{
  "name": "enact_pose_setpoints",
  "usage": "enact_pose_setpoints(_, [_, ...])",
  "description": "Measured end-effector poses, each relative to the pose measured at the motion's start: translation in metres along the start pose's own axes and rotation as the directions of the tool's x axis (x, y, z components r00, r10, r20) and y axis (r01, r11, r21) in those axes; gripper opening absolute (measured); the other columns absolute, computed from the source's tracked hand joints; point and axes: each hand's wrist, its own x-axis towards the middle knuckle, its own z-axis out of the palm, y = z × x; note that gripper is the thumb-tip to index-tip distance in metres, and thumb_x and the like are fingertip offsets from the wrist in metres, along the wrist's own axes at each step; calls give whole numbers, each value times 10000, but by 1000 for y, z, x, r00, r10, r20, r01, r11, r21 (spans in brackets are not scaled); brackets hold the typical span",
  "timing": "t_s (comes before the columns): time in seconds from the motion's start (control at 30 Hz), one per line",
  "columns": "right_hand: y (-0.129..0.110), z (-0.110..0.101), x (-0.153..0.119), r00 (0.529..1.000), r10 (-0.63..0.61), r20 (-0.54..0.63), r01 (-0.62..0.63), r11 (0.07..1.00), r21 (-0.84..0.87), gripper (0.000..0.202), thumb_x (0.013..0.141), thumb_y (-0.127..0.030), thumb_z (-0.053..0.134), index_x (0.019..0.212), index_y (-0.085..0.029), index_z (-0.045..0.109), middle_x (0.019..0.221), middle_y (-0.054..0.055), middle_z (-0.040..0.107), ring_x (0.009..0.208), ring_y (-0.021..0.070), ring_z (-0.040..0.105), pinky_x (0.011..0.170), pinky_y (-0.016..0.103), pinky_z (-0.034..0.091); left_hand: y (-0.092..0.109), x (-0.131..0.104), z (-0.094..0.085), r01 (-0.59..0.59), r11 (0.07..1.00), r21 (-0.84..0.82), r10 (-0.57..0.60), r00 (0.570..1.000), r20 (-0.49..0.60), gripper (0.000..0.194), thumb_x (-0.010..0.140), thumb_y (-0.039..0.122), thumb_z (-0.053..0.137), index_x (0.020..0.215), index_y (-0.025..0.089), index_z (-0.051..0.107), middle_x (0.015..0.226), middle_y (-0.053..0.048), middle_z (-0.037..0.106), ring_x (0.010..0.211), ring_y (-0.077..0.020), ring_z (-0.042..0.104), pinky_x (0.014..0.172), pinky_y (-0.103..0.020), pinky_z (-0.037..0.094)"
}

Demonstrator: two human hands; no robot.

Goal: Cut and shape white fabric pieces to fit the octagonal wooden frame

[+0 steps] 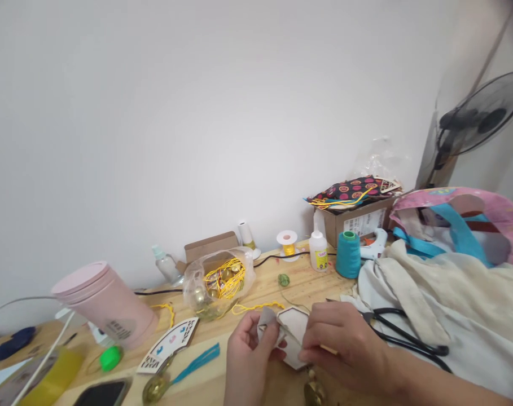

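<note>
My left hand (248, 361) and my right hand (345, 345) meet low in the middle of the view over a wooden table (298, 286). Together they hold a small white hexagonal piece (293, 330). The left thumb and fingers pinch its left edge, where a grey bit sticks up. The right hand covers its right side. A brass bell (314, 392) hangs just below the hands. A yellow cord (256, 308) lies on the table just beyond the piece.
A clear bag of brass bells with yellow cords (218, 282), a pink tumbler (106, 304), a fan-shaped card (168, 344), a teal tassel (194, 362), teal thread cone (348, 255), glue bottle (318, 251), black scissors (408, 335), cream cloth (451, 304), cardboard box (360, 220), standing fan (476, 121).
</note>
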Motion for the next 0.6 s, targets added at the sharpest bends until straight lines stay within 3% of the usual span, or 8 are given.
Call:
enact_pose_setpoints(0.17, [-2,-7,2,995,-83,56,85,996,-35,206,805,-180,478,636,-134,588,561,43,581,523,131,437,492,260,283,1,0,-1,0,999,-36,-2,998,-59,178,566,262,704,650,152,592,511,38,615,466,-108,571,431,-189,473])
enact_pose_setpoints(0.27, [1,-19,8,982,-74,176,88,994,-72,220,800,-216,483,627,-144,600,559,37,592,551,140,467,529,264,305,2,2,-1,-43,998,-47,39,997,-70,152,560,235,701,643,153,603,525,26,638,481,-111,572,467,-204,490])
enact_pose_setpoints(0.33, [6,-34,12,966,-26,257,56,992,-110,233,794,-281,508,623,-155,606,570,29,603,589,148,498,567,265,325,3,3,-2,-81,995,-52,78,995,-65,154,500,163,721,604,154,608,528,25,649,496,-108,575,489,-187,486])
enact_pose_setpoints(0.4, [10,-54,14,955,126,268,-73,978,-198,250,783,-330,526,622,-156,606,602,29,610,602,146,518,565,251,339,6,5,-4,-113,992,-63,110,993,-53,208,415,69,730,558,157,606,535,28,658,523,-112,593,497,-161,475])
enact_pose_setpoints(0.47, [13,-74,11,886,361,290,-262,908,-328,251,785,-321,518,602,-165,591,571,7,594,530,125,509,489,220,325,7,5,-5,-136,987,-85,132,990,-50,240,388,32,723,546,168,603,562,34,666,547,-116,607,503,-153,474])
enact_pose_setpoints(0.57, [13,-89,-2,728,575,373,-369,787,-493,119,695,-280,595,600,-208,598,571,-21,611,524,134,538,467,210,327,7,4,-6,-165,980,-109,160,986,-55,242,394,7,713,529,174,602,634,29,682,593,-124,625,532,-156,481])
enact_pose_setpoints(0.6, [12,-89,-8,700,608,376,-378,761,-527,42,643,-226,625,606,-213,608,602,-10,630,556,158,562,480,221,341,7,4,-7,-176,978,-111,171,984,-53,237,393,-2,710,514,171,602,650,22,686,604,-128,628,543,-159,483])
